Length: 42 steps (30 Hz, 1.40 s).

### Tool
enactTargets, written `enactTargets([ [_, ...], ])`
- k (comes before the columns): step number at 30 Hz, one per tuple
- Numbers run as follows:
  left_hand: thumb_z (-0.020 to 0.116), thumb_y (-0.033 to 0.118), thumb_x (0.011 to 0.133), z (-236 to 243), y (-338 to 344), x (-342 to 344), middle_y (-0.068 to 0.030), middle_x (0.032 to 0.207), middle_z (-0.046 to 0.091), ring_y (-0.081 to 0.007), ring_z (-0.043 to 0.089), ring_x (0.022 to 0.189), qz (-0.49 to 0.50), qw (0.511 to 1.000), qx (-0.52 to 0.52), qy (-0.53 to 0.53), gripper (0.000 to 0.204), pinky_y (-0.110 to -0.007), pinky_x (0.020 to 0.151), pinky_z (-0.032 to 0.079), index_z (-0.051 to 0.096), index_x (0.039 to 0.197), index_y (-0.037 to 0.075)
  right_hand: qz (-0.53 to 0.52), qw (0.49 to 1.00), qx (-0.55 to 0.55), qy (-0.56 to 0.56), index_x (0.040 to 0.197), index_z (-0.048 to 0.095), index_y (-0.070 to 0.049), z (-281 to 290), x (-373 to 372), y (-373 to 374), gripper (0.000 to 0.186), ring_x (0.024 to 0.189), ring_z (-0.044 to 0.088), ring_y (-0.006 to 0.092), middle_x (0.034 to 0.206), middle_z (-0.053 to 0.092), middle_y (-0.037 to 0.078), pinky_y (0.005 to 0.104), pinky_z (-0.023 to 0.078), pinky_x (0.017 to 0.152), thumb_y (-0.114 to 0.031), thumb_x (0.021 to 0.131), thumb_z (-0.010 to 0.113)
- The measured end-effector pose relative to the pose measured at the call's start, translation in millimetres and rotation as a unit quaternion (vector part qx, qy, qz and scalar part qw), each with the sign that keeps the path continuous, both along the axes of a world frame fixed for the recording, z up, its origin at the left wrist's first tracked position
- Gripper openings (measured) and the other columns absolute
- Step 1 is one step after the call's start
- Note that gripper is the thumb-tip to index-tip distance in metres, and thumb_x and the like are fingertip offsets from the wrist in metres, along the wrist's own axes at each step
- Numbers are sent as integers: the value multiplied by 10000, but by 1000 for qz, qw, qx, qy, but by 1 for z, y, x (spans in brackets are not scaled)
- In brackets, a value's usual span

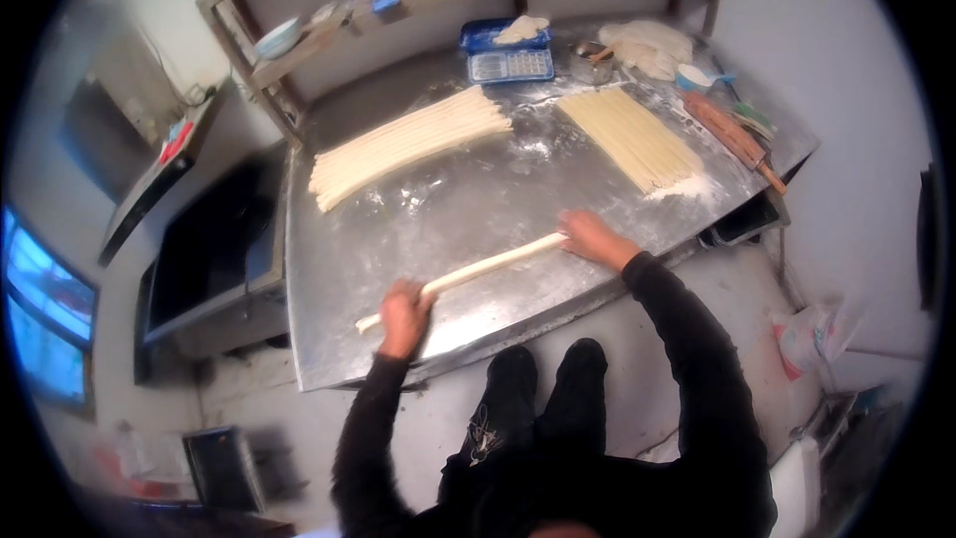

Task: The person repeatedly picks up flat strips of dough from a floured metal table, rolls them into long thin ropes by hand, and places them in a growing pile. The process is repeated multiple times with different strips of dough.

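1. Being held at both ends, a long, thin, pale cream strip of dough (495, 264) is stretched nearly straight above or along the front part of a grey sheet-metal worktop (344, 259); whether the metal is touched by its middle cannot be told.
2. Left hand (403, 319): curled closed around the strip near its left end; a short stub is left poking out beyond the hand, toward the worktop's left edge.
3. Right hand (595, 237): closed on the strip's right end, which is partly hidden by the fingers. Both forearms are covered by dark sleeves.
4. Behind the left hand, a broad slab of pale dough strips (408, 142) is laid out, the lengths set side by side at a slant.
5. Behind the right hand, a yellower, ridged slab of dough strips (632, 139) is placed, well apart from the strip in hand; loose white flour is scattered by its near end.
6. Right of that slab, a brown wooden rolling pin (729, 132) is rested, one handle pointed toward the near edge.
7. At the back, a blue scale with a pale keypad (510, 65) is topped by a small lump of dough (523, 30). Farther right, a large flattened mass of dough (647, 48) is seen.
8. Above the worktop's rear, a wooden shelf (448, 2) is loaded with blurred small items.
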<state>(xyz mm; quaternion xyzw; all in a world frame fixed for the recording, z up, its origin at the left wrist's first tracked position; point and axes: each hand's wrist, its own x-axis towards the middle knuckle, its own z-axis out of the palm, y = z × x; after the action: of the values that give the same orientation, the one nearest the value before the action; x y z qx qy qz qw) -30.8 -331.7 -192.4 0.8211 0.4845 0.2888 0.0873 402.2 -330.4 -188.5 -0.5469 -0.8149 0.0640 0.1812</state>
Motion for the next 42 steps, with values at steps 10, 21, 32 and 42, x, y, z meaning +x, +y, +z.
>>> enactTargets([
  [10,813,188,810,10,-1,-21,-137,920,662,-367,634,869,6,999,17,40,203,-462,782,513,764,981,90,39,997,-4,-73,1145,726,-47,5,-67,-4,330,1135,657,376,1216,694,171,471,530,956,-256,890,727],
  [21,801,168,827,8,103,-93,-173,959,664,-404,667,844,51,996,49,62,219,-490,697,531,722,999,58,-38,998,-29,-35,1073,739,-53,19,-46,100,283,947,672,394,970,697,189,516,527,847,-281,906,727],
  [32,809,225,814,-12,311,21,-192,885,663,-402,637,932,10,997,38,65,220,-490,817,516,684,840,46,37,997,71,-17,948,730,-5,-3,-126,293,226,968,681,398,1003,703,221,512,537,852,-223,892,703],
  [42,795,190,823,-17,316,-45,-126,978,699,-352,658,963,167,983,73,19,242,-461,813,536,758,1041,92,-51,991,66,-105,898,724,-35,-13,-53,319,217,914,672,392,927,677,177,501,541,798,-249,868,704],
])
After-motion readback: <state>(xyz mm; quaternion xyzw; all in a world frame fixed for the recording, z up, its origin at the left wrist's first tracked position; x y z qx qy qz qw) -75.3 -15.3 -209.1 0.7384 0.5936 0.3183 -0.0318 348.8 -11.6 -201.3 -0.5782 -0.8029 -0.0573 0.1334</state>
